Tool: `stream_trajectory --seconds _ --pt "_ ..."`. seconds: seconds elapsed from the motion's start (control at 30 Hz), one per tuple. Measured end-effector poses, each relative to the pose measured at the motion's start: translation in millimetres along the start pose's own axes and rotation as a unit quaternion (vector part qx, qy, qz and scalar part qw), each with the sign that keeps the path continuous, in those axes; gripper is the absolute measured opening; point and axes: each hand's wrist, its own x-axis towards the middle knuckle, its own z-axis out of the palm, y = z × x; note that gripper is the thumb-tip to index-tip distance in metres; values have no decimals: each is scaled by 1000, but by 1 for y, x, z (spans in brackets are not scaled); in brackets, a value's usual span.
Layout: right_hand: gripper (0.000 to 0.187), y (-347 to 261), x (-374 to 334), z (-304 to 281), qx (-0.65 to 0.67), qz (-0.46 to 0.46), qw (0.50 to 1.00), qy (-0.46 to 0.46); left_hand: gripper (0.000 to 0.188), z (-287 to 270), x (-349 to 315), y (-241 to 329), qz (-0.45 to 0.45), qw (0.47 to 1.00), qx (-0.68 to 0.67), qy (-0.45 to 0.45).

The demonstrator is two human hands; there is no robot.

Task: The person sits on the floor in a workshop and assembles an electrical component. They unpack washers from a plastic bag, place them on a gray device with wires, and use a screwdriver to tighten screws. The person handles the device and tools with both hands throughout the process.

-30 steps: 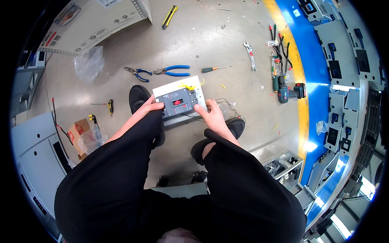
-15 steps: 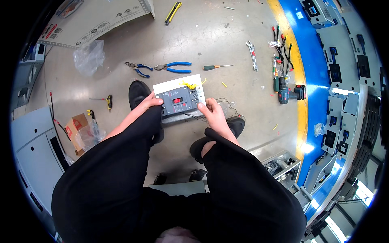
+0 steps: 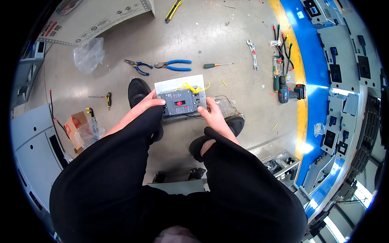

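Between my feet, a grey moulded-case circuit breaker (image 3: 175, 106) with a red toggle sits against a pale mounting plate (image 3: 168, 84). My left hand (image 3: 150, 102) grips its left end, thumb on top and the fingers mostly hidden beneath. On the right end, my right hand (image 3: 213, 115) presses its thumb near the terminals, with the other fingers at the plate's side. Thin yellow wires (image 3: 187, 86) bunch along the breaker's far edge. Dark thin wires (image 3: 231, 106) trail out to the right of my right hand.
Beyond the plate lie needle-nose pliers (image 3: 138, 66), blue-handled cutters (image 3: 174, 65) and a screwdriver (image 3: 218, 65). Rightward are a wrench (image 3: 252, 54) and a cordless drill (image 3: 283, 95). At left are a T-handle tool (image 3: 108, 100), an opened carton (image 3: 77, 123) and a plastic bag (image 3: 88, 56).
The breaker and plate have tilted a little, showing more of the plate's far part and less of its near edge. Both hands keep their hold and have shifted slightly.
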Motion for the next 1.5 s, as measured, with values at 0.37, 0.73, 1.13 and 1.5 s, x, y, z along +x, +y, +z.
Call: stream_trajectory --seconds 0.37,0.73,1.13,1.5 --pt "33 -12 2 3 -8 1 1000 13 88 -2 2 -1 19 999 -28 -3" --pt "36 -3 35 -28 304 183 925 -138 90 2 3 -3 -5 997 -74 -36" --pt "39 34 29 -20 360 201 900 -141 93 -3 3 -7 -31 988 -133 -70" --pt "41 -3 12 -10 355 159 909 -150 98 -18 9 -7 -45 974 -179 -133"
